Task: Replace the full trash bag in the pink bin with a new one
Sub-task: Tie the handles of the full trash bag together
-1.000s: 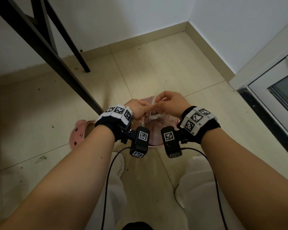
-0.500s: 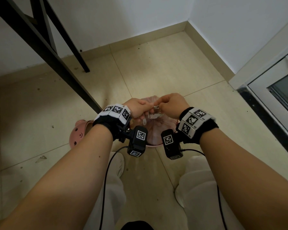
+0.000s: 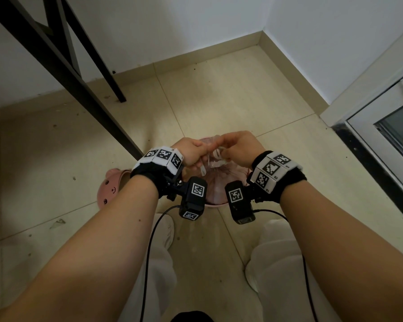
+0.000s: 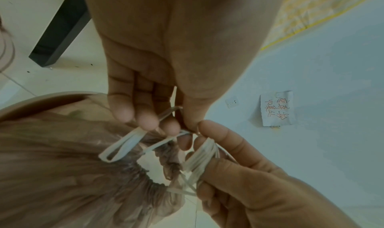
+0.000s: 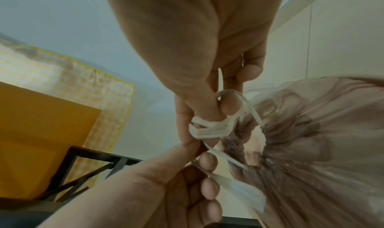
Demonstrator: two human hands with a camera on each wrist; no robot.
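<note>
The pink bin (image 3: pixel 215 204) stands on the floor between my feet, lined with a translucent pinkish trash bag (image 3: pixel 216 182) whose mouth is gathered shut. Both hands meet just above it. My left hand (image 3: pixel 199 156) pinches the white drawstring (image 4: pixel 124 147) between thumb and fingers, and a loop hangs below them. My right hand (image 3: pixel 221 147) has the drawstring wound several times round its thumb and finger (image 5: pixel 209 129). The gathered neck of the bag (image 5: pixel 311 149) sits directly under the fingers. The bag's contents are hidden.
Black table legs (image 3: pixel 63 73) slant down at the left, close to the bin. A pink object with a face (image 3: pixel 113 187) lies left of the bin. A door frame (image 3: pixel 382 126) runs along the right. My white shoes (image 3: pixel 166 231) stand near the bin.
The hands have come closer together over the bag. The drawstring that stood up between them one second ago now hangs as a loop under the left hand.
</note>
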